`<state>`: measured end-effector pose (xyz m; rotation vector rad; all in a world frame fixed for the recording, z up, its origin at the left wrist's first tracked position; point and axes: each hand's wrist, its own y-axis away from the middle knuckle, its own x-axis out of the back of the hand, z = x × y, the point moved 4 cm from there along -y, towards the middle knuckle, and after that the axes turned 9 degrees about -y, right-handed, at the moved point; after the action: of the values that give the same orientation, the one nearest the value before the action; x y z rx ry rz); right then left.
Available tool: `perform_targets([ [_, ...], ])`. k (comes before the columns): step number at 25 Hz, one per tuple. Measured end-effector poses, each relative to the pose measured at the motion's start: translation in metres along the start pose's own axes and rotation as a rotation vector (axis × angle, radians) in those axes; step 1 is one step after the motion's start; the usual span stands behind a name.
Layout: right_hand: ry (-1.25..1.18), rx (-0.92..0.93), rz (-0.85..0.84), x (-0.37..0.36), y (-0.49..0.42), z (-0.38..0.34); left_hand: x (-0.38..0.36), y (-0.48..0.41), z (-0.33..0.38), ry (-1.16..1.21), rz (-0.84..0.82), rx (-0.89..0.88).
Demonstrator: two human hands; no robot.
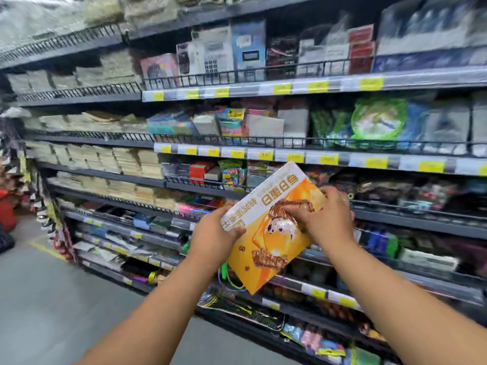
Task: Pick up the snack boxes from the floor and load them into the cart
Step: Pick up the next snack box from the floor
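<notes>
An orange and white snack box (271, 248) with chocolate wafer pictures is held up at chest height in front of the shelves, tilted with its printed face toward me. My left hand (213, 235) grips its left edge, thumb on the face. My right hand (324, 214) grips its right side, fingers curled over the front. No cart and no other snack boxes on the floor are in view.
Tall dark store shelves (263, 151) with yellow price tags run from left to right, filled with stationery and packets. Grey aisle floor (52, 299) lies at the lower left, with a yellow floor line and red goods at the far left edge.
</notes>
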<state>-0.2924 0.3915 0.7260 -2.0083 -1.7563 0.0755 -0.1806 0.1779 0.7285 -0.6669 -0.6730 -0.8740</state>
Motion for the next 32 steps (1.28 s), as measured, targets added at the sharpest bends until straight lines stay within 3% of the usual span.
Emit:
perform_targets([
  [5, 0.085, -0.001, 0.245, 0.127, 0.0, -0.008, -0.02, 0.012, 0.109, 0.06, -0.067, -0.221],
  [11, 0.196, -0.015, 0.518, 0.337, 0.024, 0.017, -0.103, 0.08, 0.275, 0.154, -0.208, -0.497],
  [21, 0.433, -0.2, 0.893, 0.716, 0.143, 0.096, -0.289, 0.31, 0.568, 0.32, -0.53, -0.844],
  [32, 0.507, -0.425, 1.438, 0.988, 0.271, 0.193, -0.476, 0.542, 0.832, 0.386, -0.883, -1.376],
])
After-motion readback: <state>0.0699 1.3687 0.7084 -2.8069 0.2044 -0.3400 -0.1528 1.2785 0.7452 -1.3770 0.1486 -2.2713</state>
